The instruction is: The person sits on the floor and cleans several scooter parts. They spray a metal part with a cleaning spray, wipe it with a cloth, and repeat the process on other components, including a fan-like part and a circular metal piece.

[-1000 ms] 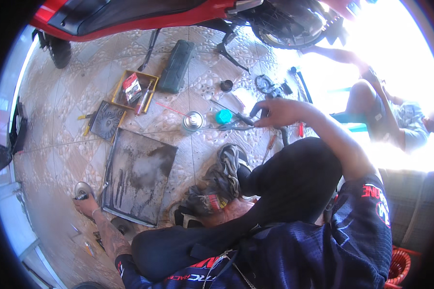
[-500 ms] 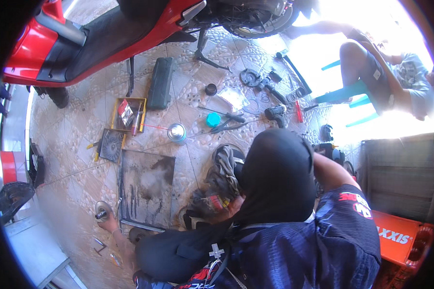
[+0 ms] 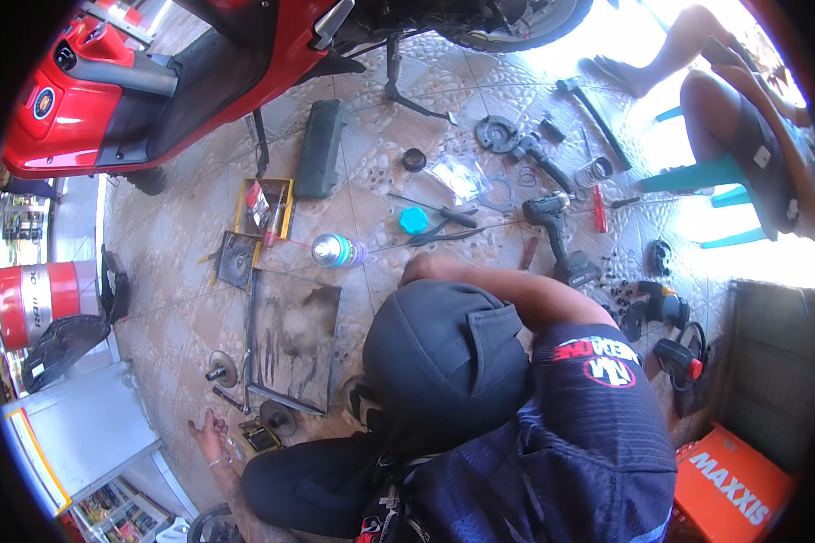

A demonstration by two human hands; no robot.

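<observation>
My left hand (image 3: 210, 438) is low over the tiled floor at the left, fingers spread and seemingly empty. Just beyond it lie a round metal disc with a hub (image 3: 220, 371) and a short metal tool (image 3: 230, 398). A darker disc (image 3: 278, 418) rests beside the shallow metal tray (image 3: 293, 348), which is streaked with black grime. My right hand (image 3: 430, 268) reaches across past my black-clad knee (image 3: 444, 362); its fingers are mostly hidden. Nearest to it stands a spray can (image 3: 340, 251) with a thin red straw. A teal cap (image 3: 413, 220) and black-handled pliers (image 3: 445, 233) lie farther off.
A red scooter (image 3: 91, 118) stands at the far left. On the floor are a dark green case (image 3: 320, 149), a yellow box (image 3: 287, 210), a cordless drill (image 3: 552, 226) and a red screwdriver (image 3: 599, 210). A person sits on a teal stool (image 3: 711, 177); an orange crate (image 3: 729, 480) is at right.
My left hand has let go of the hubbed disc and drawn back toward me. My right hand has moved forward from beside the grey rag, which is now hidden. The view has shifted.
</observation>
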